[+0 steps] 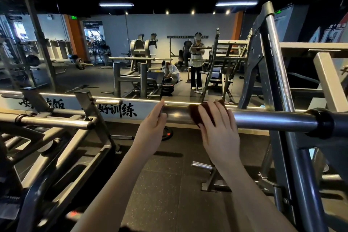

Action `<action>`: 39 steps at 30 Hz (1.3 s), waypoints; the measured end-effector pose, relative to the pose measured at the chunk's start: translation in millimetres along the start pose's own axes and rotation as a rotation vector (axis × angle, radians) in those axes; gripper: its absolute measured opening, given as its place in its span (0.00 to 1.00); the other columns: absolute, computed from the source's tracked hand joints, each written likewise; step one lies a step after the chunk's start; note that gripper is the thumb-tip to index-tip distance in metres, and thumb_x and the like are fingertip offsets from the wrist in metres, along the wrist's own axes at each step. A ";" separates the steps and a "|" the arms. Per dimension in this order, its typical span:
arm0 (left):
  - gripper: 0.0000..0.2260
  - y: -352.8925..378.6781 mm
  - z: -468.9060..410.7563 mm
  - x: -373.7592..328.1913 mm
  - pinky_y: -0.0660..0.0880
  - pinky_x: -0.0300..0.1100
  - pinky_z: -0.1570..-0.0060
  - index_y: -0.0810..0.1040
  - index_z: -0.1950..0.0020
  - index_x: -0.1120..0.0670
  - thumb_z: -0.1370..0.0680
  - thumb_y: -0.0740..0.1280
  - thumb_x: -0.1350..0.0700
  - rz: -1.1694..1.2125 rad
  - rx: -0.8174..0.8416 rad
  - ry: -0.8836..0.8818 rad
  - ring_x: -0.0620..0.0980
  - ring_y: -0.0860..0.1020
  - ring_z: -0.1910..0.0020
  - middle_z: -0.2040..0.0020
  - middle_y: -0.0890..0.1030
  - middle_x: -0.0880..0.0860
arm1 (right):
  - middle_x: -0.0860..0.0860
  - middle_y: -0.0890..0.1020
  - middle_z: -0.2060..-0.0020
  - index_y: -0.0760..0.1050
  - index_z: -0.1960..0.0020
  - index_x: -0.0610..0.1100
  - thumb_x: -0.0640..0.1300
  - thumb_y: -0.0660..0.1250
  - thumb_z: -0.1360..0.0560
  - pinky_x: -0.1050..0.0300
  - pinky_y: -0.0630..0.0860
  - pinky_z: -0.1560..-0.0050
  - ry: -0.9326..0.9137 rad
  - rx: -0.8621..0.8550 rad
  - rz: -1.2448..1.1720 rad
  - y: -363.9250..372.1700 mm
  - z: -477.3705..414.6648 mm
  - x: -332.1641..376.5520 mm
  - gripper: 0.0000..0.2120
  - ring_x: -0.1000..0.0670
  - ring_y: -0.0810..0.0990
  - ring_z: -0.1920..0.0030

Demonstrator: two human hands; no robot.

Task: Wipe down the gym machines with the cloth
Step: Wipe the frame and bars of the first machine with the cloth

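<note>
We face a big wall mirror (105,30) across the far side. In it we see gym floor, several machines and two people: one standing (195,58), one crouched (171,73) by a plate stack (168,88). Dark rubber floor (169,190) lies under us. On our right a grey rack (293,156) rises w/ a tilted chrome post (278,66), close to where we work. On our left a low machine (62,149) of grey tubes and chrome pegs sits betw. us and the mirror's foot. A white banner (116,112) w/ black characters runs along that foot, partly hidden by the tubes and the L hand. A plate (168,134) lies on the floor below the bar, part-hidden behind the L hand.

The bar (263,118), chrome, runs level in front of us; its right end goes into a black collar (320,123).

R hand (220,130) lies flat on the cloth (197,114), fingers spread and near straight, pressing it onto the bar, not clenched. The cloth, brown, drapes over the bar under that palm, its edges showing left of and above the fingers. L hand (152,128) is just left of the cloth, apart from it: fingers near straight against the bar, thumb on its front face, a loose rest, not a tight grasp.

Cubby shelves (56,49) show in the mirror, far left; contents too small to tell.
</note>
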State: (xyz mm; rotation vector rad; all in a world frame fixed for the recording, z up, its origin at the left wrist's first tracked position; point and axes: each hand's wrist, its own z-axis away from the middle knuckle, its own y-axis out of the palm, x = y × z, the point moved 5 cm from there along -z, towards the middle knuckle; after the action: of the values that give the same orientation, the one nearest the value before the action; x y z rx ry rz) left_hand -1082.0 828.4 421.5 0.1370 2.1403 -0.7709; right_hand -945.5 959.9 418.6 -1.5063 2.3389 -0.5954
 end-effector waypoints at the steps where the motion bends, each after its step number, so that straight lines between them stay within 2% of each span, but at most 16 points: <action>1: 0.20 1.8 -0.2 -1.4 0.70 0.37 0.52 0.60 0.23 0.47 0.16 0.56 0.53 -0.036 -0.008 0.015 0.44 0.75 0.48 0.44 0.76 0.48 | 0.41 0.73 0.33 0.71 0.32 0.43 0.44 0.64 0.25 0.44 0.54 0.27 0.032 -0.009 0.007 -0.1 2.1 -4.8 0.22 0.41 0.66 0.30; 3: 0.21 4.6 -1.3 -0.8 0.69 0.35 0.55 0.60 0.24 0.49 0.17 0.58 0.53 -0.139 -0.041 0.044 0.42 0.74 0.51 0.45 0.76 0.49 | 0.41 0.75 0.35 0.74 0.35 0.43 0.47 0.63 0.25 0.42 0.56 0.27 0.155 -0.006 0.014 3.5 -8.0 2.1 0.19 0.41 0.68 0.31; 5: 0.21 6.6 -2.4 1.6 0.70 0.37 0.51 0.60 0.24 0.48 0.17 0.58 0.53 -0.154 -0.070 0.034 0.44 0.75 0.49 0.42 0.77 0.49 | 0.43 0.78 0.38 0.76 0.38 0.44 0.50 0.61 0.24 0.38 0.62 0.29 0.233 0.033 -0.013 8.7 -25.6 22.4 0.18 0.41 0.72 0.34; 8: 0.21 7.9 -2.1 0.0 0.70 0.38 0.50 0.61 0.24 0.48 0.17 0.59 0.54 -0.158 -0.091 0.027 0.44 0.75 0.46 0.40 0.77 0.49 | 0.44 0.76 0.35 0.73 0.33 0.47 0.49 0.61 0.23 0.39 0.62 0.29 0.070 0.086 -0.040 17.4 -31.0 46.1 0.19 0.42 0.71 0.33; 10: 0.20 7.6 -0.5 -1.1 0.68 0.34 0.56 0.61 0.25 0.48 0.17 0.59 0.54 -0.180 -0.092 0.034 0.40 0.74 0.52 0.44 0.77 0.48 | 0.44 0.75 0.35 0.72 0.32 0.46 0.47 0.66 0.25 0.41 0.62 0.30 -0.054 0.100 -0.027 14.2 -24.5 32.6 0.22 0.41 0.72 0.33; 12: 0.20 6.6 -0.5 -1.2 0.66 0.32 0.61 0.61 0.25 0.48 0.17 0.58 0.54 -0.183 -0.087 0.039 0.38 0.73 0.56 0.49 0.76 0.48 | 0.44 0.76 0.35 0.72 0.32 0.45 0.46 0.68 0.27 0.43 0.61 0.31 -0.088 0.079 0.019 5.1 -15.8 4.3 0.24 0.41 0.72 0.33; 15: 0.20 6.9 -0.4 -1.3 0.66 0.33 0.61 0.61 0.25 0.48 0.17 0.58 0.54 -0.196 -0.085 0.050 0.39 0.73 0.57 0.51 0.75 0.47 | 0.42 0.73 0.33 0.70 0.31 0.44 0.44 0.66 0.26 0.44 0.55 0.27 0.044 0.034 0.049 -6.0 0.6 -29.4 0.24 0.41 0.68 0.30; 18: 0.19 8.2 0.2 -2.3 0.68 0.36 0.60 0.61 0.25 0.49 0.17 0.58 0.54 -0.194 -0.104 0.062 0.41 0.74 0.56 0.50 0.75 0.48 | 0.43 0.70 0.30 0.69 0.29 0.46 0.48 0.59 0.23 0.41 0.51 0.27 0.219 0.006 -0.017 -1.1 -2.3 -6.2 0.22 0.42 0.63 0.28; 20: 0.19 9.0 0.7 -2.8 0.69 0.38 0.56 0.62 0.26 0.49 0.17 0.58 0.55 -0.185 -0.114 0.057 0.44 0.75 0.53 0.47 0.76 0.48 | 0.44 0.70 0.29 0.69 0.29 0.47 0.50 0.56 0.22 0.40 0.51 0.27 0.142 0.042 -0.063 8.2 -17.6 25.5 0.22 0.42 0.64 0.28; 23: 0.18 8.9 -0.9 -1.7 0.68 0.38 0.49 0.64 0.27 0.48 0.17 0.58 0.54 -0.180 -0.125 0.057 0.43 0.75 0.47 0.43 0.77 0.47 | 0.44 0.73 0.31 0.71 0.30 0.47 0.47 0.63 0.23 0.42 0.57 0.28 -0.076 0.087 -0.053 15.2 -27.1 45.3 0.21 0.42 0.69 0.30; 26: 0.19 7.2 -0.3 -0.5 0.67 0.35 0.56 0.62 0.26 0.49 0.17 0.59 0.54 -0.218 -0.117 0.042 0.39 0.74 0.53 0.47 0.75 0.46 | 0.43 0.72 0.31 0.70 0.30 0.45 0.43 0.69 0.28 0.42 0.59 0.28 -0.139 0.088 -0.020 6.9 -13.1 12.4 0.27 0.42 0.68 0.29; 30: 0.19 6.2 -0.1 -1.2 0.68 0.39 0.54 0.62 0.26 0.50 0.17 0.58 0.53 -0.216 -0.096 0.052 0.43 0.74 0.53 0.48 0.75 0.48 | 0.42 0.71 0.30 0.67 0.28 0.44 0.42 0.66 0.25 0.42 0.54 0.26 0.034 -0.016 -0.005 -3.7 14.8 -38.4 0.25 0.42 0.63 0.28; 32: 0.19 7.0 -0.3 -0.9 0.68 0.40 0.55 0.62 0.26 0.50 0.17 0.58 0.54 -0.229 -0.103 0.068 0.44 0.74 0.53 0.47 0.76 0.49 | 0.42 0.72 0.31 0.69 0.29 0.44 0.45 0.61 0.22 0.41 0.54 0.26 0.181 -0.022 -0.030 -1.8 6.1 -25.3 0.21 0.42 0.64 0.28; 34: 0.19 8.0 -0.5 -0.5 0.68 0.39 0.55 0.63 0.26 0.51 0.17 0.58 0.54 -0.237 -0.116 0.061 0.44 0.74 0.52 0.46 0.76 0.49 | 0.43 0.74 0.33 0.71 0.31 0.45 0.48 0.59 0.23 0.40 0.57 0.27 0.226 0.027 -0.060 2.3 -14.4 3.1 0.21 0.42 0.67 0.30; 37: 0.19 9.1 -0.2 -0.8 0.67 0.34 0.58 0.62 0.26 0.50 0.17 0.58 0.54 -0.214 -0.122 0.031 0.43 0.74 0.54 0.46 0.76 0.50 | 0.44 0.75 0.34 0.72 0.31 0.45 0.49 0.58 0.23 0.42 0.59 0.28 0.067 0.112 -0.057 9.5 -26.9 33.2 0.21 0.43 0.70 0.32; 39: 0.19 8.8 0.6 -1.2 0.67 0.32 0.59 0.62 0.25 0.50 0.17 0.58 0.54 -0.204 -0.114 0.030 0.40 0.73 0.56 0.47 0.76 0.48 | 0.44 0.75 0.34 0.71 0.31 0.45 0.47 0.60 0.24 0.44 0.58 0.29 -0.034 0.125 -0.044 5.9 -23.4 21.6 0.21 0.43 0.71 0.32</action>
State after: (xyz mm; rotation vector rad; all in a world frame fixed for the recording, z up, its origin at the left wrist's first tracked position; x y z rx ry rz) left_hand -1077.7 835.3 418.0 -0.1323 2.2444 -0.7641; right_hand -969.6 946.6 435.6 -1.5030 2.2055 -0.7073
